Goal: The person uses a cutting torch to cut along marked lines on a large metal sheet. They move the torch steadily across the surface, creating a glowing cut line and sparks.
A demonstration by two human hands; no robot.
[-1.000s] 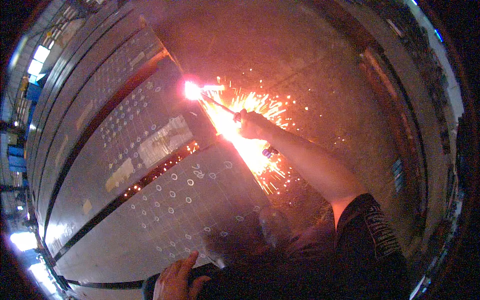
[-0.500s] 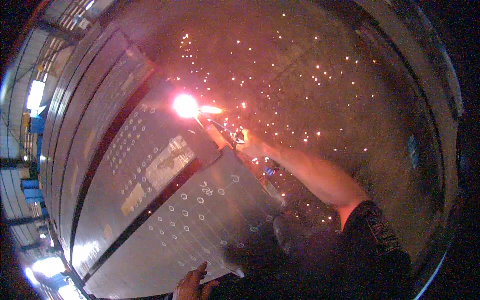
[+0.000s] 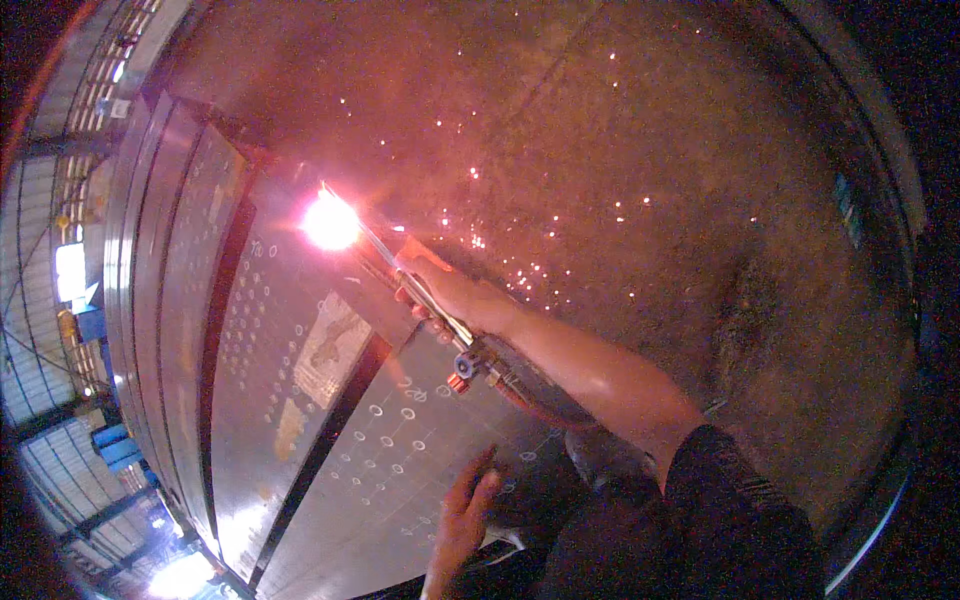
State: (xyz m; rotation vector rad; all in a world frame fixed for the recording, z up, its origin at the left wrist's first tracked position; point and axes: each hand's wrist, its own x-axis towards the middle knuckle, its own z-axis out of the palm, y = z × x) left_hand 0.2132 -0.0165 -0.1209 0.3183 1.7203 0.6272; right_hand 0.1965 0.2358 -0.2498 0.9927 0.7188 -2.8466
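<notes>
The big steel plate (image 3: 330, 480), marked with many small circles, lies under both hands and fills the area left of the fingers. A dark gap (image 3: 320, 440) runs between this plate and the next plates (image 3: 170, 300), which are farther to the left. Beyond the fingers of the right hand the concrete floor (image 3: 650, 130) is rough and reddish, and sparks (image 3: 530, 270) are scattered over it.

The right hand (image 3: 450, 295) holds the cutting torch (image 3: 420, 290); its fingers are wrapped tightly around the torch body. The flame (image 3: 332, 222) burns very bright just ahead of the fingertips, at the edge of the plate. Behind the palm there is a red valve (image 3: 460, 380), and the hose (image 3: 540, 405) goes back under the forearm.

The left hand (image 3: 465, 510) rests flat on the plate, fingers loosely together and pointing forward, well behind the torch.

I think the main risk is the sparks: they fly close to the bare right forearm and can burn the skin. The hose lies on the plate near the hot zone, so a spark or hot metal could damage it. The plate conducts heat, so the resting left hand may also get burned if the cut comes nearer. If the grip slips, the flame leaves its line and spoils the cut.
</notes>
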